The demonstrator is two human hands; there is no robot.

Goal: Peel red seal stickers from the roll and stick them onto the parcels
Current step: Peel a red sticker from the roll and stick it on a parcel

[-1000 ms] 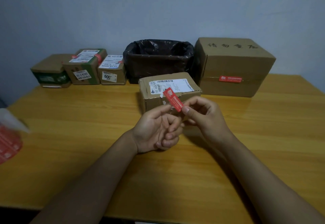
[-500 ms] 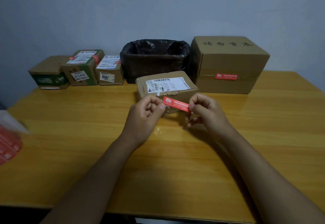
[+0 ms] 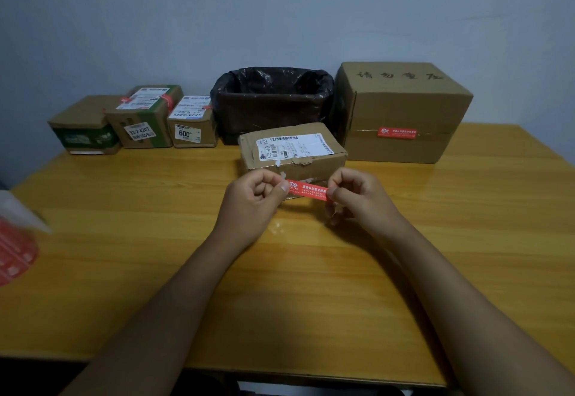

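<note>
A red seal sticker (image 3: 308,192) is stretched flat between my two hands. My left hand (image 3: 253,201) pinches its left end and my right hand (image 3: 357,198) pinches its right end. The sticker hangs just in front of the front face of a small brown parcel (image 3: 292,153) with a white shipping label on top. Whether the sticker touches the parcel I cannot tell. The red sticker roll (image 3: 14,251) lies at the table's left edge, partly cut off by the frame.
A large brown box (image 3: 401,109) bearing a red sticker stands at the back right. A bin lined with a black bag (image 3: 272,100) sits behind the parcel. Three small parcels (image 3: 137,118) line the back left. The wooden table (image 3: 311,286) ends near my forearms.
The sticker went from tilted, held mainly by my right hand, to level and stretched between both hands. Both hands moved forward to the small parcel's front face.
</note>
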